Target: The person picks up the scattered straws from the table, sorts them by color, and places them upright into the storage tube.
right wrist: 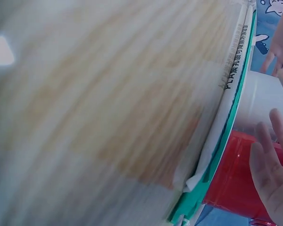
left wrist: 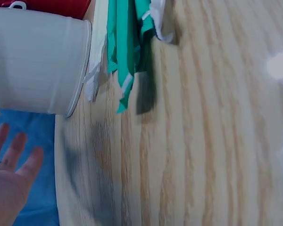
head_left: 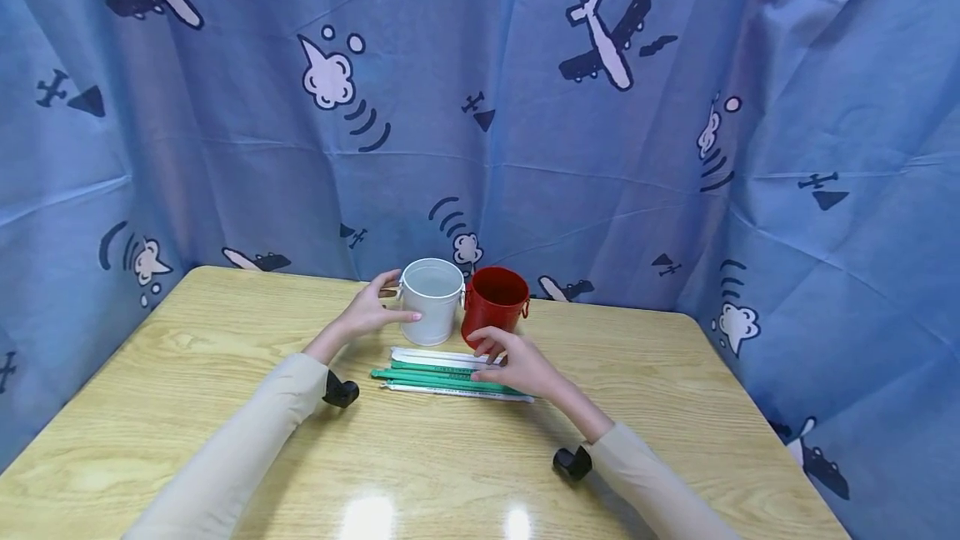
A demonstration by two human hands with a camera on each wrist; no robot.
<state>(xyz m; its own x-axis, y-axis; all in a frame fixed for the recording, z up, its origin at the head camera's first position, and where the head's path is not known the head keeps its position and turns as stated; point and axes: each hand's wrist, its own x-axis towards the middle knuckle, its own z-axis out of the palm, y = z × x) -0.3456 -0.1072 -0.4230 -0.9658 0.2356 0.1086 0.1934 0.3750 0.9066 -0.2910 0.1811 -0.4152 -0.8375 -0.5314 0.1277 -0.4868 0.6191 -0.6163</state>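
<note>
A small white bucket (head_left: pixel 433 311) and a red bucket (head_left: pixel 489 313) stand side by side near the table's far edge. My left hand (head_left: pixel 366 312) is at the white bucket's left side, thumb toward its front; in the left wrist view a gap shows between the spread fingers (left wrist: pixel 16 150) and the bucket. In front of the buckets lie several long, thin wrapped straws (head_left: pixel 435 376), green and white, roughly parallel. Over their right part is my right hand (head_left: pixel 521 367), in front of the red bucket. Its fingers (right wrist: pixel 269 162) look spread and grip nothing.
The wooden table (head_left: pixel 300 473) reaches toward me, with bright light reflections at its front. A blue curtain (head_left: pixel 420 148) with airplane prints hangs behind and at both sides. A black wrist camera (head_left: pixel 341 391) sits at the left cuff, another (head_left: pixel 572 464) at the right.
</note>
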